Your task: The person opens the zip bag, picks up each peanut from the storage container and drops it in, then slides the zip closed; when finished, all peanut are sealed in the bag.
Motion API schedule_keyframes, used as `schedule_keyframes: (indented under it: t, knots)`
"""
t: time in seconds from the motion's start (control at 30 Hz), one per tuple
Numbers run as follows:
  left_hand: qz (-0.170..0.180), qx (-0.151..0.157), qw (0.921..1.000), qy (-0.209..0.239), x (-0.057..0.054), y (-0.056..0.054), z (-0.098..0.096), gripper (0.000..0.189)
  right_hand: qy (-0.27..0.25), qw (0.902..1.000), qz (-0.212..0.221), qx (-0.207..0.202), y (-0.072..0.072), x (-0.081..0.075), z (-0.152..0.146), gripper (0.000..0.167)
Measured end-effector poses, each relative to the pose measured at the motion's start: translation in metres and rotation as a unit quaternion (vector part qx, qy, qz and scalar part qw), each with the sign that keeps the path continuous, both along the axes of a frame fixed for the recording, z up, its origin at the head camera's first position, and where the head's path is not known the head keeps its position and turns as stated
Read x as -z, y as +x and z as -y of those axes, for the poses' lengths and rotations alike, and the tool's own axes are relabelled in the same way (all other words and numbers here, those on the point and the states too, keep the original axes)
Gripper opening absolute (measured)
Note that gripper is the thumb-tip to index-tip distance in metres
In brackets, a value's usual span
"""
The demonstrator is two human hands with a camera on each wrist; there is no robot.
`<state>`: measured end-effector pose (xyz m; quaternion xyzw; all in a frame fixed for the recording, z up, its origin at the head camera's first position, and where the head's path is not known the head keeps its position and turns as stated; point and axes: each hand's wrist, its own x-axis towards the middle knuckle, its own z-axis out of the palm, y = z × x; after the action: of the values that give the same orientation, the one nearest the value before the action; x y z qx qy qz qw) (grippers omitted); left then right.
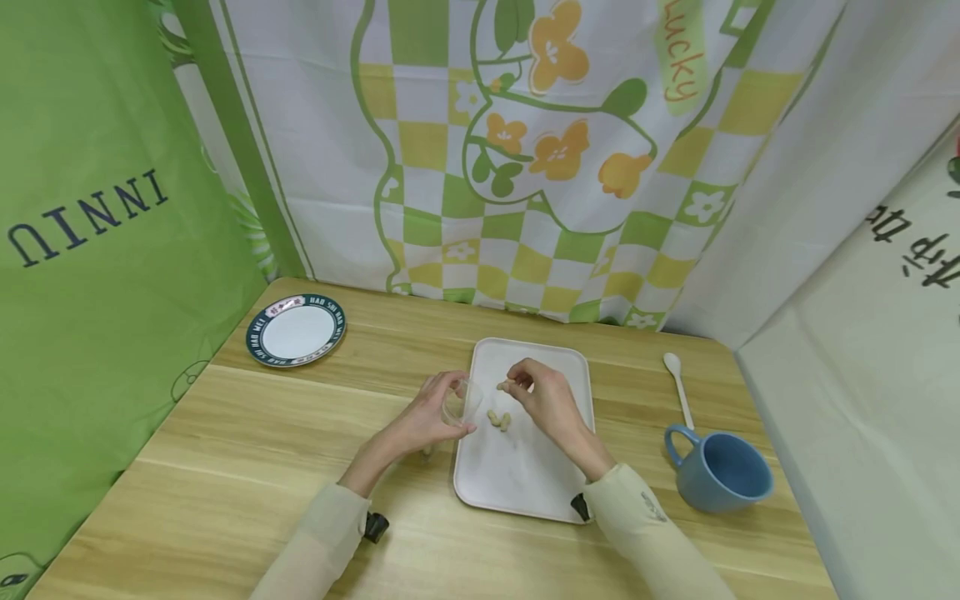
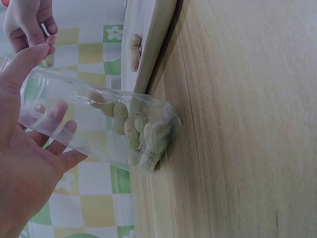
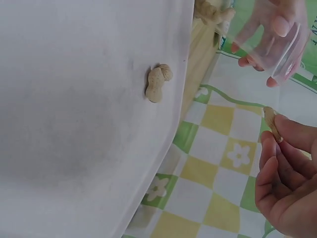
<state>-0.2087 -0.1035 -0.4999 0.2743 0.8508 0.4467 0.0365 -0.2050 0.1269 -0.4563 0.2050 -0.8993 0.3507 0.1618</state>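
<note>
My left hand grips a clear plastic bag near its mouth, which is spread wide. Several peanuts in their shells lie in the bottom of the bag, close to the tabletop. Between thumb and fingertips of my right hand is one peanut, held up above the white tray. A couple of unshelled peanuts rest on the tray, close to its left edge. The bag's mouth is beside that same edge, left of the right hand.
A white plate with a dark green rim lies at the back left of the wooden table. To the right of the tray are a white spoon and a blue mug. Patterned curtains hang along the back edge.
</note>
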Motion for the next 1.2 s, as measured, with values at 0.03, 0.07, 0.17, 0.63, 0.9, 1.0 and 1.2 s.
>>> schedule_keyframes:
  t: [0.03, 0.07, 0.17, 0.63, 0.9, 1.0, 1.2]
  knots:
    - [-0.002, 0.0, 1.0, -0.001, 0.0, 0.0, 0.0, 0.077, -0.003, 1.0, -0.008, 0.0, 0.0, -0.001, 0.0, 0.013]
    - [-0.003, 0.001, 1.0, -0.001, 0.0, 0.0, 0.0, 0.077, -0.004, 0.9999, -0.015, -0.001, -0.001, -0.001, 0.001, 0.013]
    - [-0.003, 0.002, 1.0, 0.0, 0.001, 0.0, 0.001, 0.078, -0.002, 0.9993, -0.035, -0.015, 0.0, -0.004, 0.002, 0.013]
    - [0.01, 0.008, 0.9999, 0.001, 0.001, 0.001, 0.004, 0.079, 0.021, 0.9904, -0.086, -0.106, 0.007, -0.016, 0.019, 0.01]
    - [0.006, 0.006, 1.0, -0.004, 0.002, 0.0, 0.003, 0.077, 0.038, 0.9891, -0.07, -0.123, 0.008, -0.015, 0.028, 0.009]
    - [0.008, 0.005, 1.0, -0.004, 0.001, 0.0, 0.003, 0.077, 0.043, 0.989, -0.063, -0.126, 0.008, -0.013, 0.031, 0.008]
    - [0.011, 0.001, 0.9999, -0.005, 0.0, 0.001, 0.003, 0.077, 0.06, 0.9905, -0.06, -0.108, 0.009, -0.011, 0.033, 0.011]
